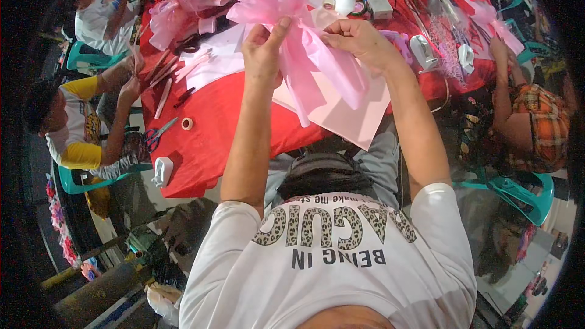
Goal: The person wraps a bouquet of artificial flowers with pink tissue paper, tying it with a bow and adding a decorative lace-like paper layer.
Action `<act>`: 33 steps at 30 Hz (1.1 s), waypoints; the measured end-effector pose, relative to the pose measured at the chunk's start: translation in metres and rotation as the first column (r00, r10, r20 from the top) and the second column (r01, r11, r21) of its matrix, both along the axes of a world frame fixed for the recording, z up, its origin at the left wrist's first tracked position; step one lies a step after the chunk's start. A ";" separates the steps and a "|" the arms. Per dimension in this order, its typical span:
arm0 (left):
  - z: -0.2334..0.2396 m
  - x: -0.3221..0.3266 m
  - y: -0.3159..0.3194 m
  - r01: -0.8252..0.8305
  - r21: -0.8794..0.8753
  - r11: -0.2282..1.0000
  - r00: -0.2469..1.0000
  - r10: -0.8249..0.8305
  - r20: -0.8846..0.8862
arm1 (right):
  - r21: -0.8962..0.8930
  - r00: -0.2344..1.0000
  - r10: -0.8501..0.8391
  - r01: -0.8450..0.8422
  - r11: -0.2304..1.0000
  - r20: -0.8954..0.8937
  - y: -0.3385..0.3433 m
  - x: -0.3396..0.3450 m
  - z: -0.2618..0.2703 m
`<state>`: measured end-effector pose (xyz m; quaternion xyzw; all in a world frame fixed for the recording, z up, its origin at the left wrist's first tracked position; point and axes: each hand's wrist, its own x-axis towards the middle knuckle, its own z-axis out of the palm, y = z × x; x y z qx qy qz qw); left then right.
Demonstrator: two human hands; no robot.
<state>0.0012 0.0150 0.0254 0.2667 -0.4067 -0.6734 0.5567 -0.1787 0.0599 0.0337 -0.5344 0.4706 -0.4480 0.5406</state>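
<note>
A large pink ribbon bow [295, 7] with two long tails hangs in front of me, over the table. My left hand [267, 48] pinches the bow near its knot, thumb on top. With thumb and fingertips, my right hand [358, 43] grips the bow's right side, close to the root of a tail. Below the bow lies a pale pink sheet [352, 114], jutting past the table's near edge. Whatever the bow is fastened to is mostly hidden behind the loops and my hands.
Red cloth [205, 114] covers the table. At left lie scissors [160, 133], a tape roll [187, 123] and a white dispenser [162, 172]. A white box [377, 2] stands at the back; glue-gun-like white tools [424, 52] sit at right. People work at both sides.
</note>
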 end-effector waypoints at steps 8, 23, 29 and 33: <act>0.001 -0.002 0.000 0.021 -0.056 0.998 0.998 -0.018 0.056 | -0.003 0.999 -0.049 0.049 0.999 -0.003 0.000 0.000 -0.011; -0.008 -0.011 -0.013 0.031 -0.099 0.995 0.994 -0.021 0.104 | -0.196 0.985 -0.169 0.171 0.966 0.026 -0.008 -0.008 0.004; 0.015 -0.018 0.001 0.025 -0.180 0.983 0.962 0.026 0.273 | -0.266 0.979 -0.203 0.192 0.944 -0.011 -0.018 0.003 0.006; 0.014 -0.016 -0.003 0.036 -0.190 0.981 0.925 0.039 0.377 | -0.274 0.965 -0.261 0.242 0.931 -0.035 -0.020 0.006 0.006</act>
